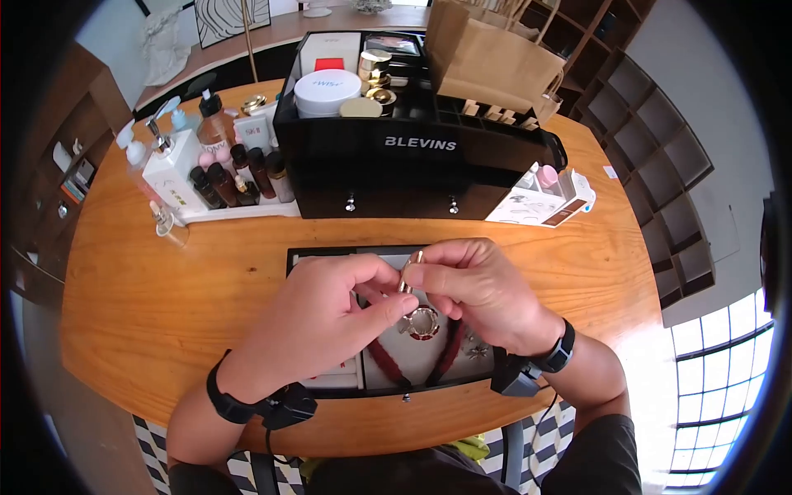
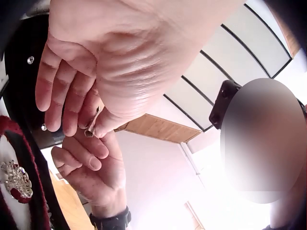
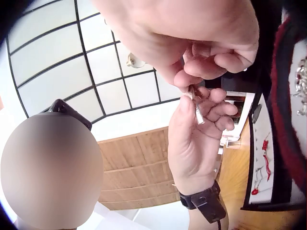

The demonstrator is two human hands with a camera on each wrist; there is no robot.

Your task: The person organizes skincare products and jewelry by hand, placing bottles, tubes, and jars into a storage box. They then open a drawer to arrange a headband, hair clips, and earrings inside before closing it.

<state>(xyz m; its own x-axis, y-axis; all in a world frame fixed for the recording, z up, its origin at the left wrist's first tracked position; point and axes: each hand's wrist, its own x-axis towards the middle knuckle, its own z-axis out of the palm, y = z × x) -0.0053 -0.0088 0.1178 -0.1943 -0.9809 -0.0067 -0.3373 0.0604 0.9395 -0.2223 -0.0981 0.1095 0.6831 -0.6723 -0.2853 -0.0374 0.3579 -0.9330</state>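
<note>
A small shiny metallic piece (image 1: 406, 285) is pinched between both hands above an open drawer tray. The left hand (image 1: 330, 309) grips its lower end with thumb and forefinger. At its upper end, the right hand (image 1: 483, 289) pinches with thumb and forefinger. In the right wrist view the metal piece (image 3: 199, 115) sticks out past the left thumb; what it is exactly cannot be told. Below the hands lies a necklace with a dark red band (image 1: 447, 351) and a round silver-and-red pendant (image 1: 423, 322).
The tray (image 1: 389, 391) also holds a silver flower-like piece (image 1: 477, 351) and red jewellery at its left. Behind stands a black BLEVINS box (image 1: 396, 177) with jars on top, bottles (image 1: 221, 183) to its left, a white box (image 1: 528, 206) and paper bags (image 1: 487, 66) at right.
</note>
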